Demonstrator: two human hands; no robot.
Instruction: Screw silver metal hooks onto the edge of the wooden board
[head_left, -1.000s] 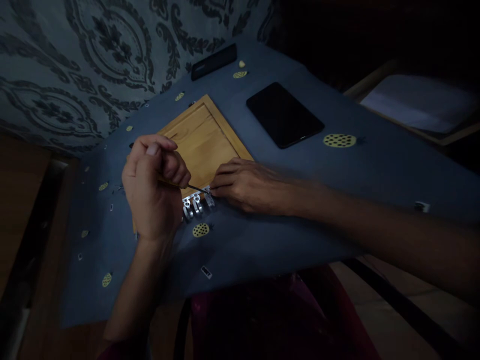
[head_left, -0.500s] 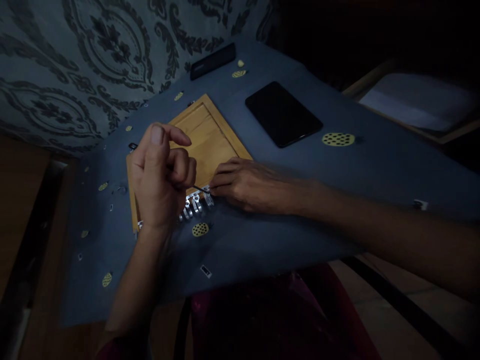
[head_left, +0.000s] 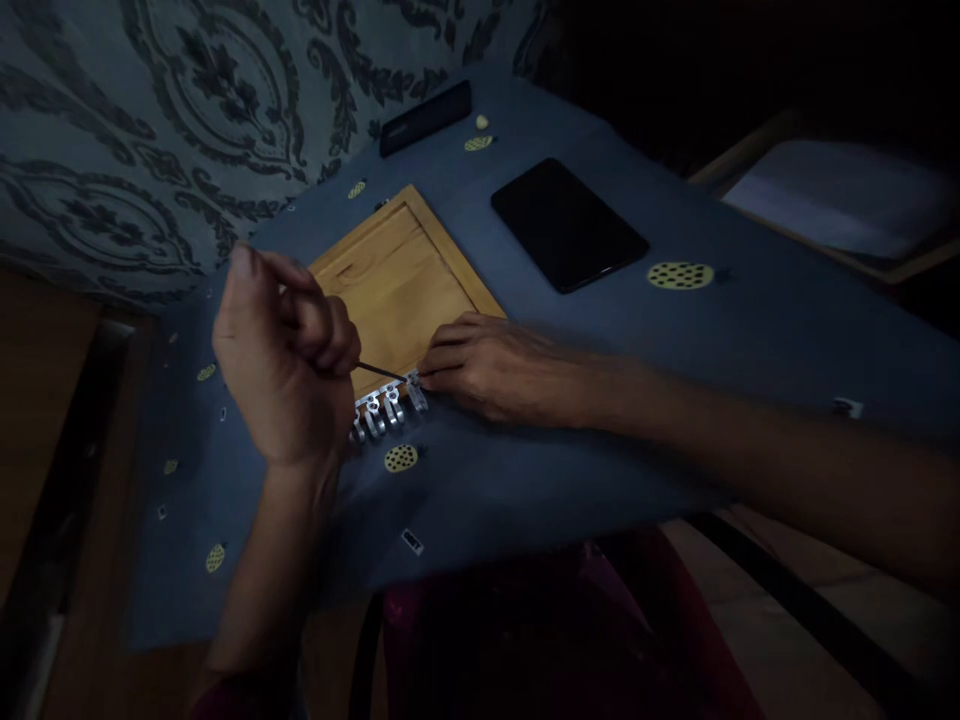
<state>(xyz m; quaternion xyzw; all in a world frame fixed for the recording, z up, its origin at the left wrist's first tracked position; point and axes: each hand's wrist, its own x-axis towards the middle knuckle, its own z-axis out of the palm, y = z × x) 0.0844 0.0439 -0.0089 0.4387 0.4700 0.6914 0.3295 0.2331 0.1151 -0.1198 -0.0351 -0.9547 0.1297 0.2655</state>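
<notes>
A wooden board (head_left: 409, 285) with a raised frame lies on the table, a row of shiny metal hooks (head_left: 375, 412) along its near edge. My left hand (head_left: 281, 370) is closed around what looks like a screwdriver (head_left: 381, 371); only its thin dark shaft shows, the handle being hidden in the fist. The shaft's tip meets the top of the hook (head_left: 417, 395) at the right end of the row. Closed fingers of my right hand (head_left: 487, 370) pinch at that same hook, beside the tip, and cover part of the board's edge.
A black tablet or large phone (head_left: 568, 225) lies right of the board. Behind it are a dark oblong case (head_left: 425, 118) and a small pale lump (head_left: 481, 122). A blue cloth with pineapple prints (head_left: 525, 480) covers the table. Patterned fabric (head_left: 217, 90) rises behind.
My left hand has shifted left and tilted, showing more of the screwdriver's shaft. My right hand stays in place at the end hook.
</notes>
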